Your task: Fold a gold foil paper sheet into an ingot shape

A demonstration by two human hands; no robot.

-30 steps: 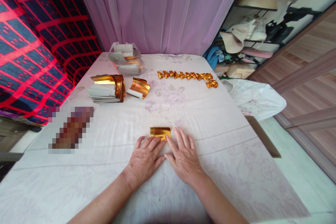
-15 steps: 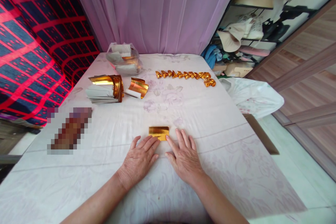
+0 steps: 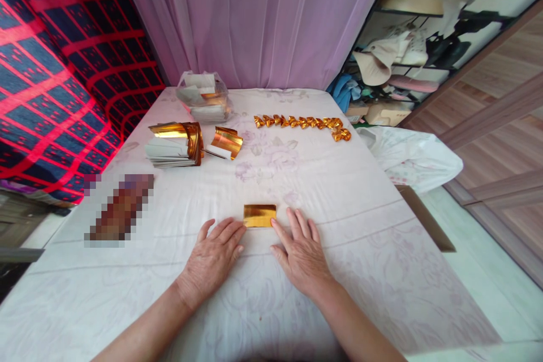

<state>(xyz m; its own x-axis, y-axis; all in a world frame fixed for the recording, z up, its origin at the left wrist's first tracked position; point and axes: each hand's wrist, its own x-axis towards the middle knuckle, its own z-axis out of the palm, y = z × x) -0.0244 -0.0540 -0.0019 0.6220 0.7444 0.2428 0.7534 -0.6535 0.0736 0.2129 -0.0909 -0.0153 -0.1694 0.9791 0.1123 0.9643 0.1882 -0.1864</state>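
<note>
While both palms lie flat and spread on the tablecloth [image 3: 360, 192], I see my left hand [image 3: 212, 257] and right hand [image 3: 302, 254] flanking the folded gold foil paper [image 3: 259, 215], fingertips just beside it, holding nothing, seemingly smoothing the cloth.

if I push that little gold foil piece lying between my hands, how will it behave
The gold foil piece looks thin and flat, so it is probably very light and may skid on the cloth. Its shiny face suggests slipperiness; curled sheets nearby hint it bends easily.
</note>
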